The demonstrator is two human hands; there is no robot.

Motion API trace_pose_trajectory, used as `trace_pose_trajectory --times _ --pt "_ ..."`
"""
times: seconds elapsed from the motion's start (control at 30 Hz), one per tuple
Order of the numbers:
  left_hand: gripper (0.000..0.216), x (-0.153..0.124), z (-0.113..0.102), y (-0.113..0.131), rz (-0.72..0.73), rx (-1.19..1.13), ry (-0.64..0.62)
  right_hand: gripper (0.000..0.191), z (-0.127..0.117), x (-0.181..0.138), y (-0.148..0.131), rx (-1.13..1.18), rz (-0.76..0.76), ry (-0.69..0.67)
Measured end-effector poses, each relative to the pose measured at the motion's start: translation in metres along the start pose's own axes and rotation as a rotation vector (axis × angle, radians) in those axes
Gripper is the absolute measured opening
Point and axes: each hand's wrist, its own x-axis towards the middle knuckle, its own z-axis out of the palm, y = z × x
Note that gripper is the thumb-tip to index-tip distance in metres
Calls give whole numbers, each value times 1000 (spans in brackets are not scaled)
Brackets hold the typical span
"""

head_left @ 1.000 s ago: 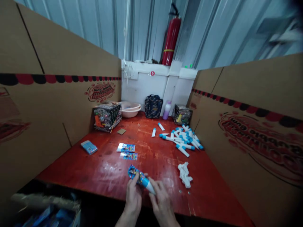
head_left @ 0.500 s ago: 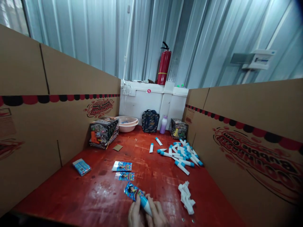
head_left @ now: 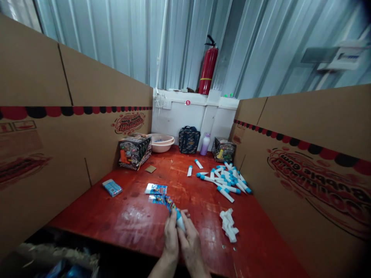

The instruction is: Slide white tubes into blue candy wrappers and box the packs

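Over the front of the red table, both my hands are closed around a white tube with a blue cap [head_left: 180,223]. A shiny printed blue wrapper [head_left: 168,202] sits at the cap end, pointing away from me; how far it covers the cap is hidden. My left hand [head_left: 171,233] pinches where wrapper and cap meet. My right hand [head_left: 190,236] grips the tube's white body from the right. Just beyond lie two flat printed wrappers [head_left: 156,189], the nearer one partly behind the held wrapper. A stack of blue wrappers [head_left: 112,187] rests farther left.
Several white tubes with blue caps [head_left: 224,179] are heaped at the right. Crumpled white tissue [head_left: 228,226] lies nearer. Cardboard walls [head_left: 304,154] flank the table. Toy boxes [head_left: 135,151], basins [head_left: 162,143], a bag [head_left: 189,139] and a bottle [head_left: 205,144] stand behind. Below left is an open carton [head_left: 58,253].
The view has tilted down and turned slightly left, bringing the carton below into sight. Both hands still hold the tube and wrapper, which now points more away from me and looks narrower.
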Motion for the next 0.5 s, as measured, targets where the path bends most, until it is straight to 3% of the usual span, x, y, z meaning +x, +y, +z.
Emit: trace_pose_trajectory --times 0.17,0.37,0.5 --pt "49 -8 6 6 64 55 7 58 -10 2 -18 151 66 -68" --pt "50 -12 -2 -1 94 133 -110 51 -17 -2 -27 125 -8 -69" --pt "48 -10 -9 -4 74 114 -120 48 -20 -2 -20 155 -19 -92"
